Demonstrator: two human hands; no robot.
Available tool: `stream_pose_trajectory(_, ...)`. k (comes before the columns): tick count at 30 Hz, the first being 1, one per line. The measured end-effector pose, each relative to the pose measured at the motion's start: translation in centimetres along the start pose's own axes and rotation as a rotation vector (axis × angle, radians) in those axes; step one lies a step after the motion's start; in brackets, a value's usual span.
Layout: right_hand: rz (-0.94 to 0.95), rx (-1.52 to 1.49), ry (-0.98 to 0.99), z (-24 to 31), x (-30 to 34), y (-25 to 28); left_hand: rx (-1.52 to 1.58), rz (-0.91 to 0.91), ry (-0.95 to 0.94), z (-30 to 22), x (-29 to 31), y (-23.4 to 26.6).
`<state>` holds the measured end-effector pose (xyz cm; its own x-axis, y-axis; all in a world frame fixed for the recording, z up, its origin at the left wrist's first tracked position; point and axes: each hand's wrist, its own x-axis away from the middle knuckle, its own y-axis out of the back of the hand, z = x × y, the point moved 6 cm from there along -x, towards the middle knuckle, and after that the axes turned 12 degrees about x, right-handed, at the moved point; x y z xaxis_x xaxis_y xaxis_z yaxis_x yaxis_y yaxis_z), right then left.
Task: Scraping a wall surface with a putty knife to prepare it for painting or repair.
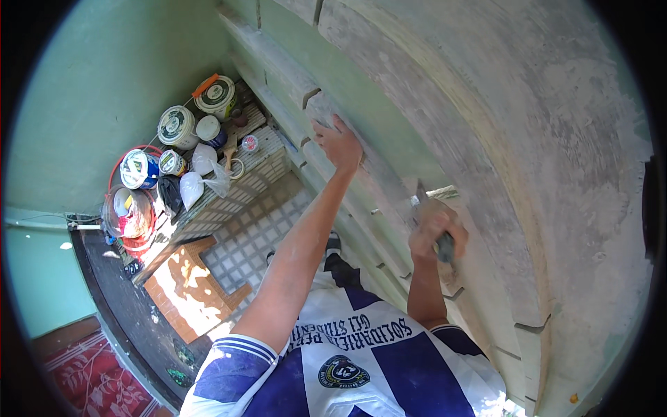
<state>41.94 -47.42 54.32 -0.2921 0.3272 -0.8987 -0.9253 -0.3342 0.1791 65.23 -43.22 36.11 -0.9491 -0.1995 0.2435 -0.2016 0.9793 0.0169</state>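
Note:
My left hand [339,147] lies on a pale, dusty ledge [326,108] that juts from the green wall, its fingers spread and nothing in them. Lower and to the right, my right hand [436,229] is smeared by motion. It grips a hand tool with a dark grip [445,248] and a narrow grey metal end [420,190]. That end points up and away, close to the ledge. The tool's exact kind is too blurred to tell. Rough greyish plaster [486,125] covers the curved surface on the right.
A slatted bench [243,170] at the left holds lidded buckets [177,127], tied bags of white powder [192,189], a brush [230,147] and a tape roll [237,168]. Below lie pale floor tiles [236,243], orange-brown tiling [184,292] and a red patterned cloth [101,375].

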Motion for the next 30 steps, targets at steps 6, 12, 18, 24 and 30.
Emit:
stream_pose_trajectory(6, -0.025, 0.166, 0.063, -0.2, 0.7, 0.2, 0.002, 0.007, 0.016, -0.2, 0.2, 0.1)
stream_pose_trajectory(12, -0.023, 0.150, -0.083, -0.8, 0.3, -0.1, -0.005, -0.006, -0.003, 0.6, 0.1, 0.1)
stream_pose_trajectory(18, -0.039, 0.135, -0.150, -1.0, 0.1, -0.1, -0.007, -0.011, -0.020, 0.0, 0.3, -0.1)
stream_pose_trajectory(24, -0.006, 0.115, -0.125, -1.2, 0.9, 0.0, -0.009, -0.010, -0.009, 0.0, 0.5, 0.0)
stream_pose_trajectory(30, -0.055, 0.144, -0.125, -1.9, 1.7, 0.4, -0.022, -0.014, -0.011, -0.1, 0.5, -0.1)
